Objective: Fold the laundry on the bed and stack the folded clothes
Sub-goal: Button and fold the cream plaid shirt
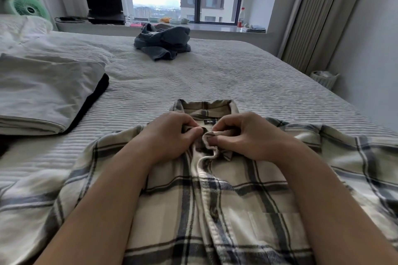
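A cream plaid shirt (232,196) with grey and dark checks lies spread face up on the bed, collar pointing away from me. My left hand (170,135) pinches the left edge of the front placket just below the collar. My right hand (243,135) pinches the right edge of the placket beside it, thumbs nearly touching. A crumpled blue-grey garment (163,43) sits in a heap at the far side of the bed. A folded white and black stack (47,97) rests on the left.
The bed has a ribbed pale cover (215,79). A windowsill (204,28) beyond holds a laptop (105,4), small items and a bottle (241,18). A green fan (25,7) stands far left. A white basket (324,78) sits on the floor at right.
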